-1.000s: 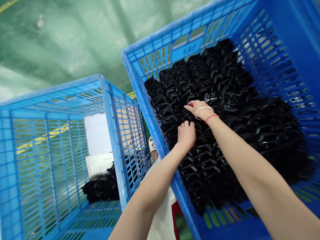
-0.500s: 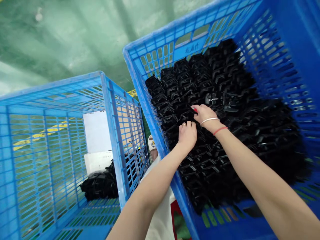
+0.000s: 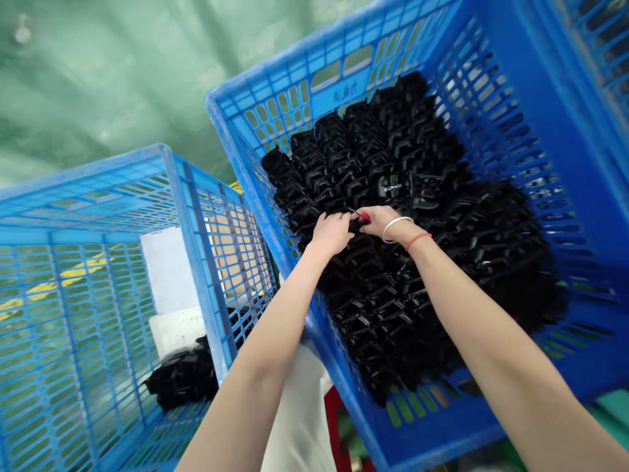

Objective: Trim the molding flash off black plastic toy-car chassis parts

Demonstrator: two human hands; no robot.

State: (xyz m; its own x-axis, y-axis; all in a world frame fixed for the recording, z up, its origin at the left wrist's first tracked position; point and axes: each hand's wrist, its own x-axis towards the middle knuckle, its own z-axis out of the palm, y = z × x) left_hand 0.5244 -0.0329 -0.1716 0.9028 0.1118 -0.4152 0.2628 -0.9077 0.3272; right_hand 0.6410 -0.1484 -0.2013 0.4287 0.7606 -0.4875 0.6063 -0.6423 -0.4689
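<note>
A dense layer of black plastic parts (image 3: 422, 164) fills the bottom of a blue mesh crate (image 3: 314, 72). My right hand (image 3: 381, 221) holds a small red-handled tool (image 3: 362, 216), its thin dark tip reaching toward my left hand. My left hand (image 3: 331, 234) sits on the black parts with curled fingers and seems to grip one of them. A lighter part with metal on it (image 3: 393, 187) lies just above my right hand. The parts under my palms are hidden.
A second blue mesh crate (image 3: 98, 167) at left holds a small heap of black parts (image 3: 181, 379). Between the crates stand a person in a white garment (image 3: 299, 413) and a red object (image 3: 334, 419). A white board (image 3: 167, 269) and green floor (image 3: 98, 78) show beyond.
The whole view has shifted, with the crates sitting further left. My left hand has moved up the pile, closer to my right hand and the tip of the red-handled tool.
</note>
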